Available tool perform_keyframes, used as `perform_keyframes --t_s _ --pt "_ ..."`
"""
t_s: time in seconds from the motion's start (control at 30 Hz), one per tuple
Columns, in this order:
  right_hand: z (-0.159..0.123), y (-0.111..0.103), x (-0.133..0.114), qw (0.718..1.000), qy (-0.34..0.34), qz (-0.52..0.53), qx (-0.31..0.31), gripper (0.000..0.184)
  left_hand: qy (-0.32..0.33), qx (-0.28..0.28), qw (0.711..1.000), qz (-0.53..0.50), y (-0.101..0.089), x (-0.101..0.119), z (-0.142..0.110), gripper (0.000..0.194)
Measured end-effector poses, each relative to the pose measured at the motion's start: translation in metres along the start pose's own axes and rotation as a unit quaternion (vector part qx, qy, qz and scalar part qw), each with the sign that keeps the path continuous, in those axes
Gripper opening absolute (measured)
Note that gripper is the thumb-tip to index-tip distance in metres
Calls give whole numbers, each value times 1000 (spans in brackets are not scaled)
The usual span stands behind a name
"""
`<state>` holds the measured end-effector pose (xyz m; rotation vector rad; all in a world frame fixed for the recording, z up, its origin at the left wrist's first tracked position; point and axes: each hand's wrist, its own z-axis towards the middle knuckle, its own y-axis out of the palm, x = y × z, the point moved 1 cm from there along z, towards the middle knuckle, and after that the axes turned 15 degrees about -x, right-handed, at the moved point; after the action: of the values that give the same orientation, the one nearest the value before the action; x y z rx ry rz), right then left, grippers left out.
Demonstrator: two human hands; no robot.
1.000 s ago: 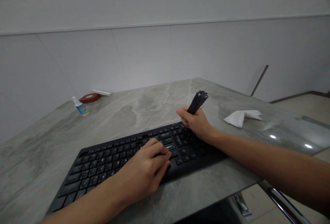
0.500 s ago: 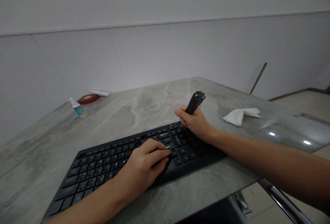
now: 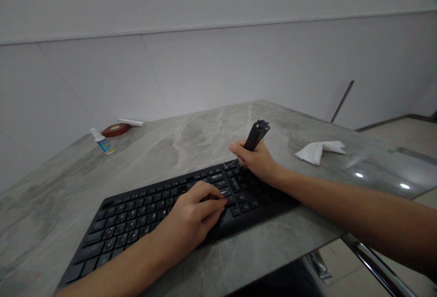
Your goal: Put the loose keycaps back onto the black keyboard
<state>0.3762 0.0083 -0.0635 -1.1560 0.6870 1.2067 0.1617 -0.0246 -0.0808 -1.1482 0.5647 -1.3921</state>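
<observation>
A black keyboard [image 3: 136, 215] lies at an angle on the grey marbled tabletop. Over its right-hand keys my left hand [image 3: 194, 210] rests with fingers curled and the fingertips pressed together; whatever they may hold is hidden. My right hand [image 3: 254, 158] is wrapped around a black stick-like tool [image 3: 256, 134], which is tilted with its blunt pronged end up. A thin pale wire shows beside that hand, at the keyboard's far edge. The tool's lower end is covered by the fingers.
A white spray bottle [image 3: 103, 142] stands at the left, with a dark red round object [image 3: 116, 130] and a white strip [image 3: 131, 122] behind it near the wall. On the right lies a crumpled white cloth [image 3: 319, 152]. The table's front edge runs across the lower right.
The view has shifted very slightly. My right hand and the black tool sit a touch further left; the left hand stays on the same keys.
</observation>
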Motion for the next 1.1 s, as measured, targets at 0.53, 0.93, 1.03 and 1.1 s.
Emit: perform_keyframes --t_s 0.53,0.93,1.03,1.1 --pt "0 -2 -2 1000 -14 -2 -21 48 -36 -6 999 17 3 3 0 13" --pt "-10 -22 -28 907 46 -90 -410 27 -44 13 999 28 -1 -2 -3 19" --pt "-12 -14 -29 899 88 -189 -386 29 -43 23 999 23 -2 -4 -3 17" --pt "-13 -9 -30 895 93 -210 -383 31 -39 20 999 20 -3 -4 -2 15"
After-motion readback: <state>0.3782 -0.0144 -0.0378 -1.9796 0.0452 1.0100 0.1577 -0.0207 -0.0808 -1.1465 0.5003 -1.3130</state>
